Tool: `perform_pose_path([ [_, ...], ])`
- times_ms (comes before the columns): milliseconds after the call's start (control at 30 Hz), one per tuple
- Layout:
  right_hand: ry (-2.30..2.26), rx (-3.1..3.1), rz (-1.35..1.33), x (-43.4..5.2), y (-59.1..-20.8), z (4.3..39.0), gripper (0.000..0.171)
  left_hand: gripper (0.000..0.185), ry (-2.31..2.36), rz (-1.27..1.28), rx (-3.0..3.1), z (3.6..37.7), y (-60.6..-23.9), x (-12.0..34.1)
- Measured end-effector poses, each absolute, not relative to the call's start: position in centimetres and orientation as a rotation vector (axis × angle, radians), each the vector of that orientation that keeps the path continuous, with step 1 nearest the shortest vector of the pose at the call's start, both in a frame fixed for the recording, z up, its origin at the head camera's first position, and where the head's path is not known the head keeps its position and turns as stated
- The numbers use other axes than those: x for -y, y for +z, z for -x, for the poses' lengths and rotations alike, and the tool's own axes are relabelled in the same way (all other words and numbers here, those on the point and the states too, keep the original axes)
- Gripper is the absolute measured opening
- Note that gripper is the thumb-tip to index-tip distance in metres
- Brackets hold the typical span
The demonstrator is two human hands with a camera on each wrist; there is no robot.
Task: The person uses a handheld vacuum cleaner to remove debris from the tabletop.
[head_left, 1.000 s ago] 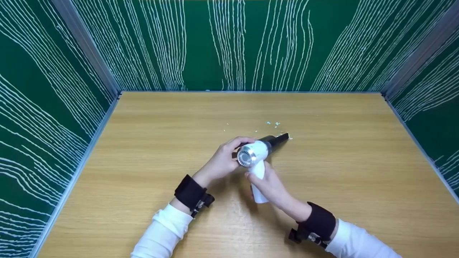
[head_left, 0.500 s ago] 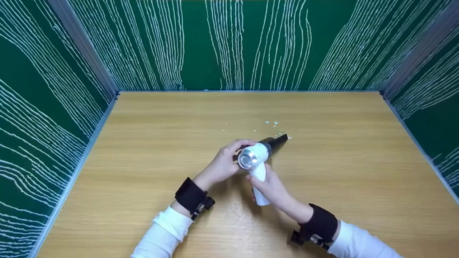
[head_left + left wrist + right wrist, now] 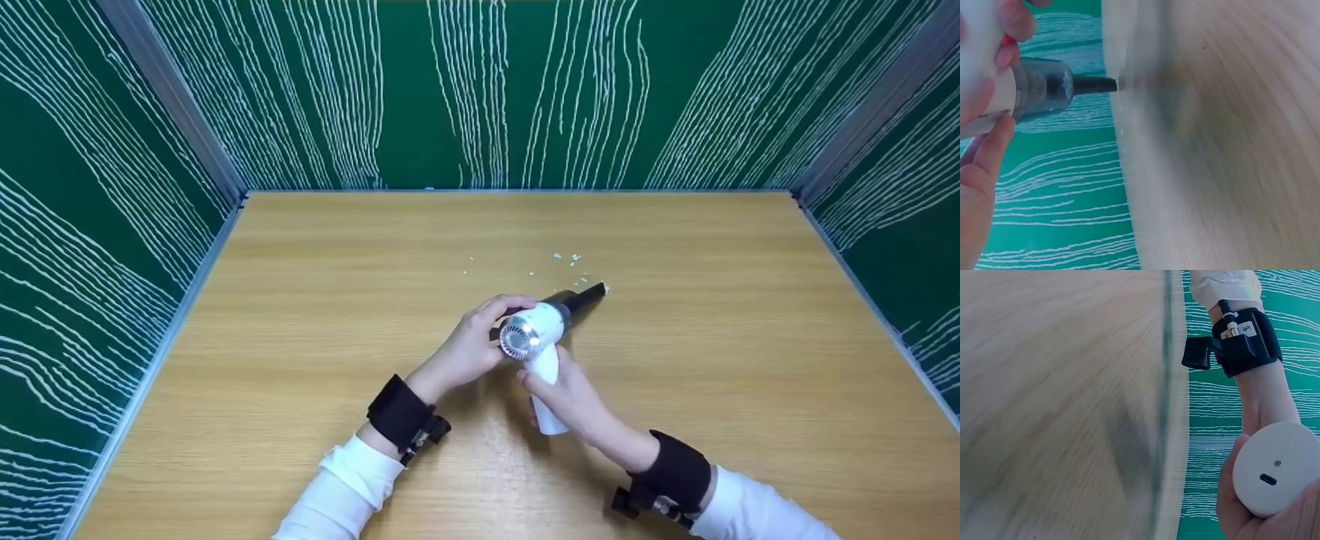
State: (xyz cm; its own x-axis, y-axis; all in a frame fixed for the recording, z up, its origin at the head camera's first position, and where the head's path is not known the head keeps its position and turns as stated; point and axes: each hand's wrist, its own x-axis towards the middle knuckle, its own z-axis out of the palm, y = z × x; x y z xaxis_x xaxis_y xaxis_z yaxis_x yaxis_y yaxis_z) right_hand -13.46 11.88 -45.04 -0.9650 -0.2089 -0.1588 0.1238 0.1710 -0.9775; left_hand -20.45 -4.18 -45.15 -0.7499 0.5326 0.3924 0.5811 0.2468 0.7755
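Near the middle of the table (image 3: 300,315), a white handheld vacuum (image 3: 538,330) is held just above the surface, its black nozzle (image 3: 581,298) tip touching the wood beside small white crumbs (image 3: 566,259). Right hand (image 3: 574,397) grips the white handle, fingers curled round it. Left hand (image 3: 469,349) wraps the body behind the nozzle. Green panels (image 3: 480,90) with white lines enclose the table.

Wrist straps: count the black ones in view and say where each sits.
2. One black wrist strap wraps the left forearm, just above the white sleeve; it also shows in the right wrist view. The other black strap wraps the right forearm, near the table's front edge. None seem hidden.
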Motion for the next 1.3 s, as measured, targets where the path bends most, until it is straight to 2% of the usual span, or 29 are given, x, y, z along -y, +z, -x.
perform_pose_path([
  [533,-1.812,-2.242,0.045,-12.9,-45.5,13.8,0.042,0.056,-1.478,1.115,2.43,20.3,-45.3,3.5],
  [1300,-1.798,-2.194,0.164,-12.8,-45.8,13.2,0.045,0.063,-1.435,1.086,2.448,19.0,-45.3,4.4],
])
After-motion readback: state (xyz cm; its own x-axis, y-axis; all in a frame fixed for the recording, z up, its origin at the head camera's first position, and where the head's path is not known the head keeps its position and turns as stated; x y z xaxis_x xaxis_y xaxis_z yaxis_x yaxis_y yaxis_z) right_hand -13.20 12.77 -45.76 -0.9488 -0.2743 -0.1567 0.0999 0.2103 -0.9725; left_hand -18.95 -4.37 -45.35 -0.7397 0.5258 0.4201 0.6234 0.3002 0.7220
